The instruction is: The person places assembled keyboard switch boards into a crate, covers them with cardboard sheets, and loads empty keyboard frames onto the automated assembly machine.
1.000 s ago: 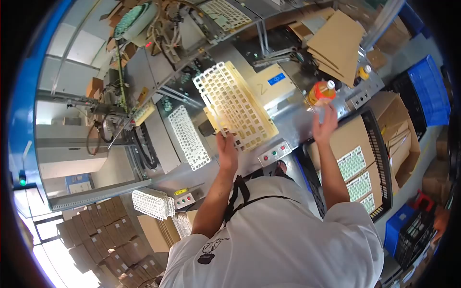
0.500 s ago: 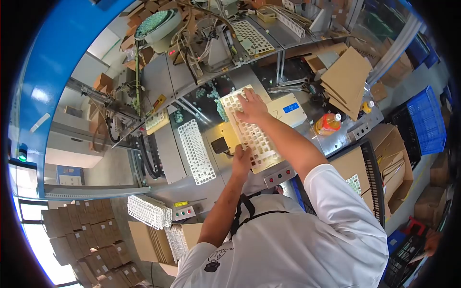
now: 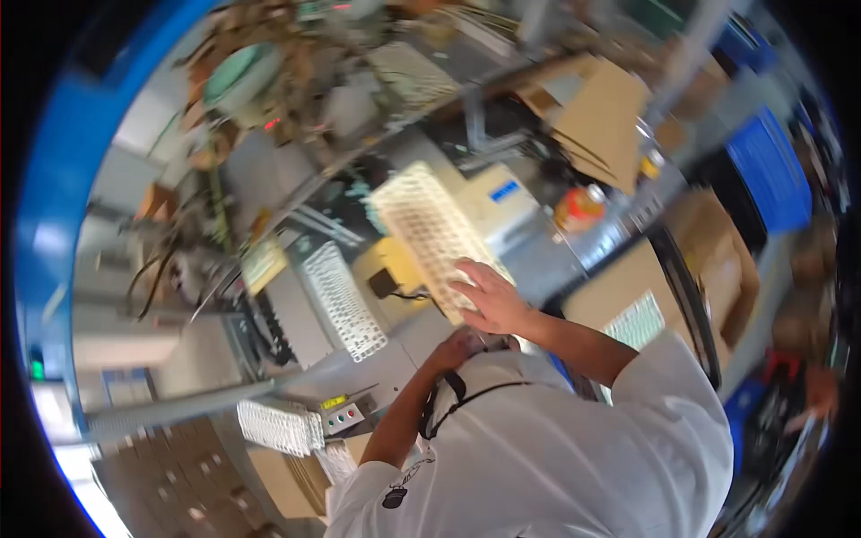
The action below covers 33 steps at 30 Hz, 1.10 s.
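Note:
A cream keyboard tray (image 3: 430, 229) with rows of key openings lies on the bench, slanting toward me. My right hand (image 3: 489, 300) rests over its near right part, fingers stretched out and apart. Close to the tray's near end and against my body is my left hand (image 3: 456, 348); blur hides its fingers. Left of the tray is a yellow plate (image 3: 369, 262) with a black square block (image 3: 383, 284) on it. Farther left lies a white keyboard frame (image 3: 345, 300) with key openings.
An orange-labelled bottle (image 3: 578, 211) and cardboard sheets (image 3: 601, 125) stand at the right of the bench. White keyboard frames (image 3: 278, 428) are stacked at the lower left beside a button box (image 3: 343, 417). A pale green key sheet (image 3: 635, 320) lies right, near a blue crate (image 3: 769, 170).
My right hand has slid from the tray's far part to its near end. My left hand has drawn back toward my body. The view has shifted and is blurred.

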### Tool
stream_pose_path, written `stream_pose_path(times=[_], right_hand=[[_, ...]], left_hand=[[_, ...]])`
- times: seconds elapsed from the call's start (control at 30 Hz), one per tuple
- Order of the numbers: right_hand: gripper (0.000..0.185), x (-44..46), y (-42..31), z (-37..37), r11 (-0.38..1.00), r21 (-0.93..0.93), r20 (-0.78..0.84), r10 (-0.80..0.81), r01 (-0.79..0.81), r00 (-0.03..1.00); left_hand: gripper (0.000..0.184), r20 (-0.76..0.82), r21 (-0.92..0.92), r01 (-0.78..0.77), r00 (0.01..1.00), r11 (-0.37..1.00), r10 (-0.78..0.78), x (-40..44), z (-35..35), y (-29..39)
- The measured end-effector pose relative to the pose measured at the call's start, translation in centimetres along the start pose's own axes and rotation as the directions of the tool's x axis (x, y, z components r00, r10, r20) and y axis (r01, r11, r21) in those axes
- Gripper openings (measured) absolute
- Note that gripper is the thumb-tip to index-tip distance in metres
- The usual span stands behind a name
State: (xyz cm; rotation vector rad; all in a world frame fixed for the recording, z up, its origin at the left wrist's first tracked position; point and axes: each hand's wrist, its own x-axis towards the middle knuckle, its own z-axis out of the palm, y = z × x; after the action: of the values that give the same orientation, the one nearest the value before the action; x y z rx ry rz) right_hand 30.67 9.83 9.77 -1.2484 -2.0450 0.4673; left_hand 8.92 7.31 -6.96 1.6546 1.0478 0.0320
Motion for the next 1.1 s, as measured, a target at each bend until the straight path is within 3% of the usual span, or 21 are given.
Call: stream_pose_path(times=[0.03,0.1,0.17,0.23,0.27,0.3,0.33,0.37,0.43,0.47,0.5,0.53,0.57,0.6,0.63,0.67,0.73,0.97,1.03,1.1], right_hand=[[0.048,-2.6,0.2,-0.4,0.996,-0.019,-0.032,0.082,-0.082,0.996],[0.046,-8.9,1.2,-0.8,0.973,-0.035,-0.228,0.213,-0.227,0.950],[0.045,-15.9,2.8,-1.0,0.895,-0.088,-0.368,0.379,-0.438,0.849],[0.049,-21.8,4.8,-2.6,0.698,-0.042,-0.567,0.572,-0.714,0.593],[0.052,-24.9,6.0,-3.2,0.580,0.007,-0.615,0.645,-0.815,0.454],[0.055,-28.2,7.3,-3.5,0.457,0.065,-0.650,0.694,-0.887,0.310],[0.061,-31.5,9.2,-3.3,0.287,0.033,-0.712,0.679,-0.957,0.179],[0.066,-34.4,11.0,-3.3,0.105,0.017,-0.771,0.635,-0.994,0.054],[0.086,-38.4,12.6,-3.7,-0.124,0.133,-0.730,0.659,-0.983,-0.182],[0.092,-39.0,12.7,-4.4,-0.210,0.109,-0.629,0.742,-0.972,-0.231],[0.097,-38.7,12.3,-5.5,-0.282,0.070,-0.514,0.812,-0.957,-0.278],[0.097,-38.0,11.7,-6.2,-0.294,0.079,-0.509,0.809,-0.953,-0.292],[0.100,-37.0,11.3,-6.9,-0.316,0.026,-0.390,0.870,-0.948,-0.301],[0.102,-36.7,11.1,-7.2,-0.326,-0.031,-0.264,0.915,-0.945,-0.307],[0.102,-37.2,11.3,-6.8,-0.326,-0.026,-0.255,0.916,-0.945,-0.309],[0.102,-37.7,11.0,-6.0,-0.327,0.001,-0.324,0.894,-0.945,-0.309],[0.101,-38.7,11.5,-4.5,-0.308,0.037,-0.411,0.862,-0.951,-0.295],[0.099,-38.2,10.5,-2.7,-0.255,0.075,-0.407,0.875,-0.964,-0.263],[0.100,-36.9,10.4,-3.2,-0.275,0.083,-0.402,0.870,-0.958,-0.285],[0.102,-35.1,10.1,-3.8,-0.391,0.098,-0.309,0.862,-0.915,-0.401]], left_hand=[[0.037,0.087,0.020,-0.015,0.996,1.000,0.014,1.3,1.4,-0.6],[0.044,0.080,-0.385,0.011,0.997,0.923,0.022,3.8,4.5,-1.4],[0.046,-0.059,0.026,-0.111,0.992,0.994,0.112,4.1,4.9,2.8],[0.047,0.081,-0.174,0.130,0.990,0.976,-0.118,6.0,5.5,2.5],[0.047,0.125,-0.153,0.127,0.986,0.980,-0.109,6.0,5.8,3.6],[0.047,0.137,-0.274,0.223,0.972,0.936,-0.191,5.0,5.5,5.5],[0.047,0.154,-0.384,0.315,0.949,0.868,-0.276,4.2,5.3,6.5],[0.045,0.146,-0.400,0.288,0.957,0.870,-0.250,4.1,5.5,6.5],[0.045,0.194,-0.377,0.313,0.947,0.872,-0.256,3.8,5.0,2.9],[0.045,0.212,-0.356,0.321,0.942,0.878,-0.258,3.0,4.9,1.6],[0.044,0.173,-0.394,0.218,0.972,0.893,-0.161,1.9,4.8,0.5],[0.043,0.126,-0.429,0.110,0.990,0.896,-0.061,0.9,4.5,-0.9],[0.043,0.134,-0.422,0.114,0.989,0.899,-0.063,0.3,3.9,-4.0],[0.042,0.122,-0.255,0.012,0.992,0.967,0.020,-0.5,3.6,-4.4],[0.041,0.123,-0.075,-0.090,0.987,0.993,0.099,-1.0,3.4,-4.9],[0.039,0.103,-0.226,0.128,0.989,0.966,-0.107,-2.5,2.7,-6.0],[0.039,0.094,-0.222,0.130,0.989,0.966,-0.111,-2.4,1.3,-6.3],[0.038,0.063,-0.292,0.147,0.989,0.945,-0.135,-3.9,-0.6,-8.0],[0.038,0.067,-0.314,0.152,0.988,0.937,-0.138,-3.8,-0.8,-8.3],[0.038,0.075,-0.339,0.161,0.987,0.927,-0.144,-3.7,-0.6,-8.6]])
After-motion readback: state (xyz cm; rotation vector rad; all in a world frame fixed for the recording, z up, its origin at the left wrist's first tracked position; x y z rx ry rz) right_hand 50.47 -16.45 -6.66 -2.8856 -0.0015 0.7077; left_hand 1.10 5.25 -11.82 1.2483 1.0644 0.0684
